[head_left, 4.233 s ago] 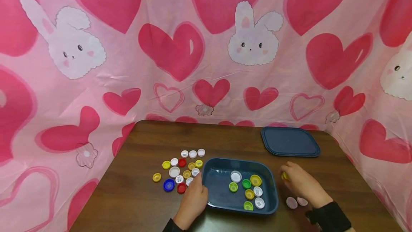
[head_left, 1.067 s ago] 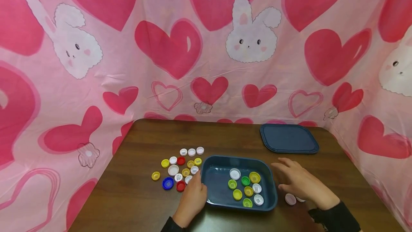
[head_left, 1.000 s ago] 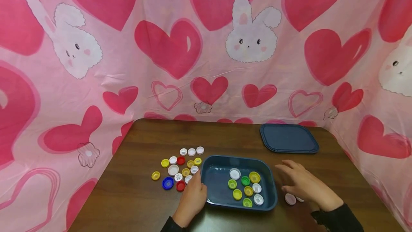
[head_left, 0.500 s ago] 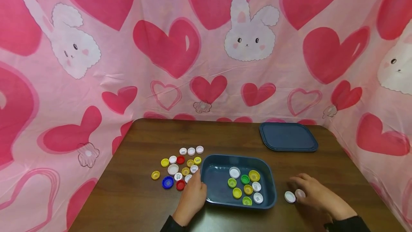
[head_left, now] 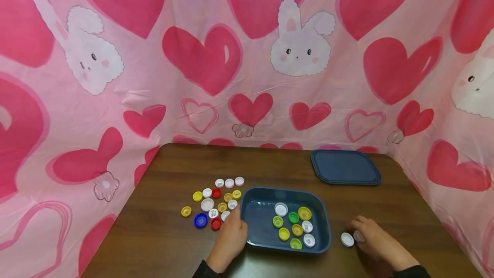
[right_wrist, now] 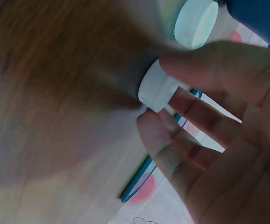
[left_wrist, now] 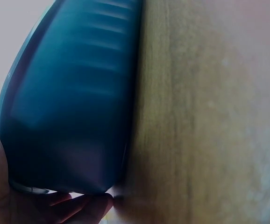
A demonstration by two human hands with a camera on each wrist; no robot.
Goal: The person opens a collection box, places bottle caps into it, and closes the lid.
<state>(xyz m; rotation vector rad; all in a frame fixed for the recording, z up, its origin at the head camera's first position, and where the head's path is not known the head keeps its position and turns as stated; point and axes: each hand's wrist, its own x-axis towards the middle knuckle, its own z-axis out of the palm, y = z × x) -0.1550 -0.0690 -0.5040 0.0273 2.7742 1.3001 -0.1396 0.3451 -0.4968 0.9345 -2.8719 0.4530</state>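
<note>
A dark blue container (head_left: 251,197) sits near the table's front edge with several yellow, green and white bottle caps (head_left: 294,226) inside. My left hand (head_left: 236,221) grips its left wall; in the left wrist view the fingers (left_wrist: 81,206) curl under the container (left_wrist: 69,102). To the right of the container, my right hand (head_left: 359,231) pinches a white cap (head_left: 358,236). The right wrist view shows that cap (right_wrist: 156,91) between thumb and fingers (right_wrist: 172,140). A second white cap (head_left: 347,239) (right_wrist: 195,22) lies just beside it on the table.
Several loose caps (head_left: 216,203) in white, yellow, red and blue lie left of the container. The container's blue lid (head_left: 345,167) lies flat at the back right. A pink heart-and-bunny cloth (head_left: 247,55) walls the wooden table (head_left: 166,243) on three sides.
My right hand dropped a yellow cap into the container, then drew back right and toward me onto the two white caps, now pinching one. The left hand stayed put.
</note>
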